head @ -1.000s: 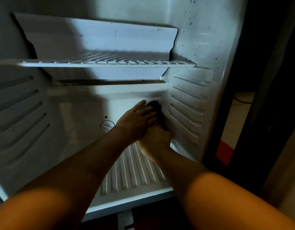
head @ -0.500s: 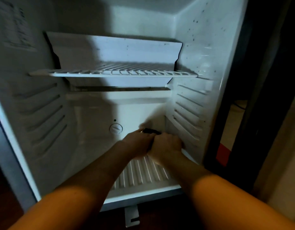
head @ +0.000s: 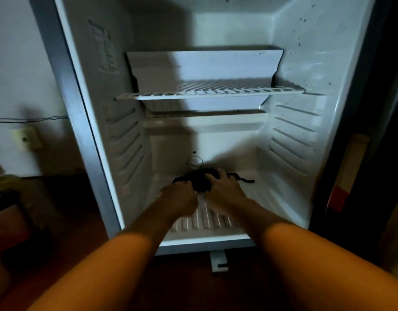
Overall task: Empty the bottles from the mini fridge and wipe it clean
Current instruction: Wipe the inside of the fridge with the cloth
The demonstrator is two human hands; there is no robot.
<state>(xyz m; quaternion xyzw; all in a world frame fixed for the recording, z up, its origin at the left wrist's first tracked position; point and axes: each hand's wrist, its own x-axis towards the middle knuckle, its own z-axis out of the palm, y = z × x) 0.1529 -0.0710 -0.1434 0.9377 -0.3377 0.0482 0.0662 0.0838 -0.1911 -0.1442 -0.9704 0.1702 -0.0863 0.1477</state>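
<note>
both hands down on the mini fridge (head: 305, 63) floor, around 6 o'clock. left hand (head: 179, 198) and right hand (head: 222, 189) each grip a dark cloth (head: 201, 181) bunched between them, just below the round dial (head: 195, 163).

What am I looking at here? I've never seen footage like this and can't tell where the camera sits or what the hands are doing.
There is no machine: a person wears one wide-angle camera on the head, so you look down along both bare forearms. They reach into an open mini fridge, seen from the front. No bottles show inside. One white wire shelf sits partway up; dark specks dot the right inner wall. On the ribbed fridge floor lies a dark cloth, near the back by a round knob. The left hand and the right hand both rest on the cloth; the picture is too blurred to tell whether they grip or just press it.
</note>
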